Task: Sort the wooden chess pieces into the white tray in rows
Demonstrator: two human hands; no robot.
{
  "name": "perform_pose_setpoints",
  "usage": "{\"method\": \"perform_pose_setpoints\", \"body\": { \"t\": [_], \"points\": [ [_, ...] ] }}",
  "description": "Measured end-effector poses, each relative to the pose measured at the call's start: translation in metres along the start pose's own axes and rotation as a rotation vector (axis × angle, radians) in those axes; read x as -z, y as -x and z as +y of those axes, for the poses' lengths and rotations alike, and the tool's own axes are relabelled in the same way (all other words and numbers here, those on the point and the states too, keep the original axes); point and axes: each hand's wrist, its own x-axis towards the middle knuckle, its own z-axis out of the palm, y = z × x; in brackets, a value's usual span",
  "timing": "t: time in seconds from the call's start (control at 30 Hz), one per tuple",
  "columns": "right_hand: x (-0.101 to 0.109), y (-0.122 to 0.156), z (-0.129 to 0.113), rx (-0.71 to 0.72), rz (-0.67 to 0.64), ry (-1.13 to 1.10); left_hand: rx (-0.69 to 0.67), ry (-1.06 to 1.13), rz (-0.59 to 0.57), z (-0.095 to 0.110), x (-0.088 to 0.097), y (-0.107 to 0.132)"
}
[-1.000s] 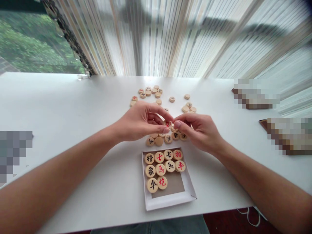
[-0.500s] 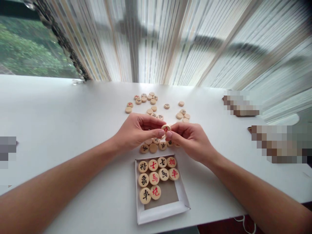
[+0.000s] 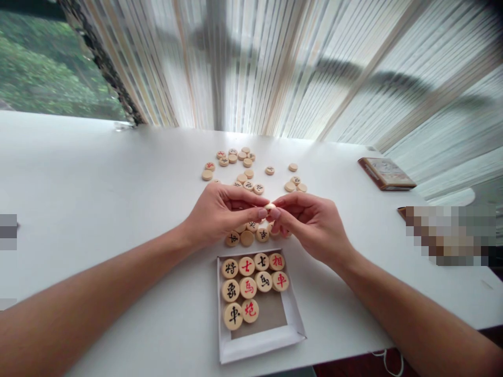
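Note:
Between the fingertips of both hands is one round wooden Chinese chess piece (image 3: 269, 207), tilted so that its marked face is not readable. My left hand (image 3: 230, 205) pinches it from the left, and my right hand (image 3: 304, 214) pinches it from the right. Just below the hands, several loose pieces (image 3: 247, 239) lie on the table, some partly covered by the fingers. Nearer to me is a shallow white box (image 3: 267, 337) with a grey bottom. Rows of pieces with red and black characters (image 3: 248, 287) lie face up in it, filling its upper and left parts.
More loose pieces (image 3: 232, 158) are scattered beyond my hands on the white table (image 3: 118, 209). A flat box (image 3: 387, 173) lies at the right, with a blurred-out object (image 3: 444, 235) nearer. Striped curtains (image 3: 251, 63) hang behind the table.
The held piece has been turned: its red character faced me before, and now mostly its pale edge shows. Both hands stay in nearly the same place.

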Motion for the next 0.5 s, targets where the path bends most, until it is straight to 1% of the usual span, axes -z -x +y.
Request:
{"method": "perform_pose_setpoints", "body": {
  "t": [0.3, 0.5],
  "points": [
    [-0.0005, -0.0012, -0.0003, 0.004, -0.013, -0.027, -0.109, -0.081, 0.014, 0.0002, -0.0044, -0.0002],
    [0.0001, -0.0027, -0.0005, -0.029, -0.033, -0.061, -0.095, -0.089, 0.01, 0.001, -0.0042, 0.0]
  ]
}}
